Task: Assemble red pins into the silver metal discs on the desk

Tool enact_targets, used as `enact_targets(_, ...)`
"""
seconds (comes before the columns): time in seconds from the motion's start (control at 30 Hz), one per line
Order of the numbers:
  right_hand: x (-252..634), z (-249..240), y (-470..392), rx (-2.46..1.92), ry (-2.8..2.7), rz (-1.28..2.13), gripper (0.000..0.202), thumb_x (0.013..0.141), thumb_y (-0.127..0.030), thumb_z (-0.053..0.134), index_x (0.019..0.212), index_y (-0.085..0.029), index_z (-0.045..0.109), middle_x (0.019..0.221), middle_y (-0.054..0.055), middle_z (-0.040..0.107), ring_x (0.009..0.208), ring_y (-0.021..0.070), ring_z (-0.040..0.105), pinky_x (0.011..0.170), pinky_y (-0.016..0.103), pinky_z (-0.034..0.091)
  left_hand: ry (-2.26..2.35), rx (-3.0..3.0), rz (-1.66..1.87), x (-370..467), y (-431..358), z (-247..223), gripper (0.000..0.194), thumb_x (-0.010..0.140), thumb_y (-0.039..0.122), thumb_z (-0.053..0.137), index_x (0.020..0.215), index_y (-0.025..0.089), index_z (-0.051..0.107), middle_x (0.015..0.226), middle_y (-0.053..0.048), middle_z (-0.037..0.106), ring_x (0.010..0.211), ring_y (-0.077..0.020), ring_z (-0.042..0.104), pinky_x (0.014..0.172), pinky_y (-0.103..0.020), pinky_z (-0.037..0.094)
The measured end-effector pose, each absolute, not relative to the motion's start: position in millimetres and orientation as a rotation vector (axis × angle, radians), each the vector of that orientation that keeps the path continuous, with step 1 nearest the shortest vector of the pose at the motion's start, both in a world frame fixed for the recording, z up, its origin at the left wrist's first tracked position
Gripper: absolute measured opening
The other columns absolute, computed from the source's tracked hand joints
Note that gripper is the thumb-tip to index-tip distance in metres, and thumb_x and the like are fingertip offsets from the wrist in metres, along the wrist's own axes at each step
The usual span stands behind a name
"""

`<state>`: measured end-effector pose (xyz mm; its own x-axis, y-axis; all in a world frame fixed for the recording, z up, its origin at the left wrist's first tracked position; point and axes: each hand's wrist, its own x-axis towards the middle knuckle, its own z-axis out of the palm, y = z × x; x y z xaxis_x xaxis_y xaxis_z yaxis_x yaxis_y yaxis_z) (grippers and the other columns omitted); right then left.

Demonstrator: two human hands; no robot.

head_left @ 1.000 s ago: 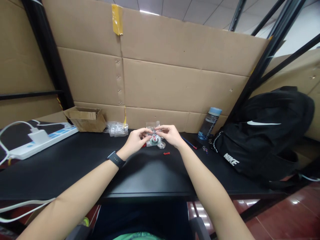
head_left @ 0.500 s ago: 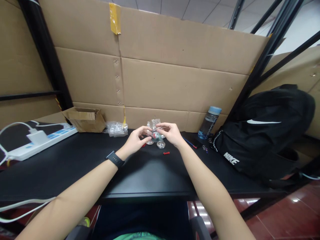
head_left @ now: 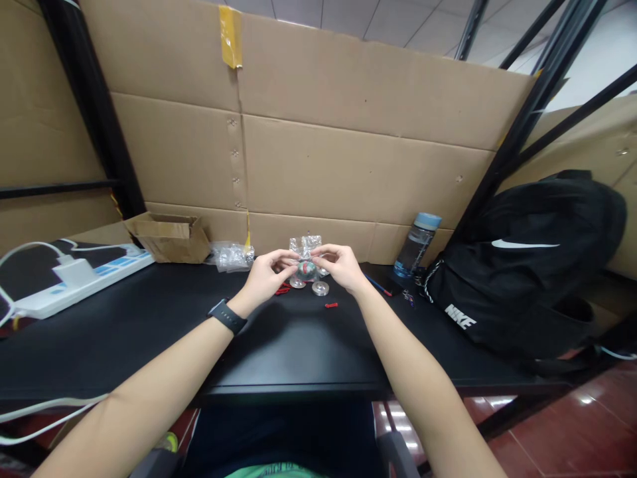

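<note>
My left hand (head_left: 271,273) is closed in a pinch, thumb and fingertips brought together above the desk. My right hand (head_left: 341,265) faces it, also pinching, a small gap away. What lies between the fingertips is too small to make out. Just below and between them is a rounded green and red thing (head_left: 306,268). Crinkled clear plastic film (head_left: 305,246) rises behind the fingertips. Two clear round discs, a left one (head_left: 297,283) and a right one (head_left: 320,288), lie under the hands. Red pieces (head_left: 283,289) sit by my left hand, and a small red piece (head_left: 331,305) lies nearer me.
At left are a white power strip (head_left: 84,284), an open cardboard box (head_left: 172,240) and crumpled clear plastic (head_left: 231,257). To the right stand a blue-capped bottle (head_left: 417,245) and a black backpack (head_left: 527,265). A cardboard wall (head_left: 373,166) closes the desk's back.
My left hand has shifted slightly left and its fingers have drawn together. More of the green and red thing and of the clear film shows between the hands. My right hand has barely moved.
</note>
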<state>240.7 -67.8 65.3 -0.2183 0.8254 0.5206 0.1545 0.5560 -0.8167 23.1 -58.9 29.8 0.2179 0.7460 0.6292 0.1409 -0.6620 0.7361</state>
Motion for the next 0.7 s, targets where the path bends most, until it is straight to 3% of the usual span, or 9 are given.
enact_targets(0.27,242,60,-65,-0.873,-1.813,0.709,0.027,0.079,-0.036,0.075,0.097,-0.016,0.076,0.091,0.008,0.077,0.073,0.0175,0.068,0.07,0.029,0.053,0.849,2.065,1.38,22,-64,32,0.034,0.082,0.039,0.074,0.108,0.017,0.073,0.085,-0.005,0.075,0.075,-0.0175,0.068,0.065,-0.026,0.051)
enact_targets(0.43,240,53,-61,-0.942,-1.98,0.551,0.023,0.084,-0.032,0.069,0.098,-0.017,0.077,0.082,0.005,0.075,0.062,0.0135,0.06,0.06,0.025,0.046,0.843,2.128,1.339,24,-65,30,0.034,0.082,0.042,0.074,0.105,0.018,0.074,0.089,-0.005,0.075,0.075,-0.0162,0.066,0.066,-0.026,0.051)
enact_targets(0.7,237,49,-60,-1.029,-2.189,0.52,0.028,0.081,-0.015,0.059,0.103,-0.016,0.077,0.083,0.004,0.075,0.062,0.012,0.062,0.061,0.022,0.046,0.878,2.283,1.306,24,-65,25,0.025,0.085,0.027,0.069,0.108,0.021,0.075,0.092,-0.003,0.077,0.084,-0.0182,0.07,0.078,-0.028,0.053)
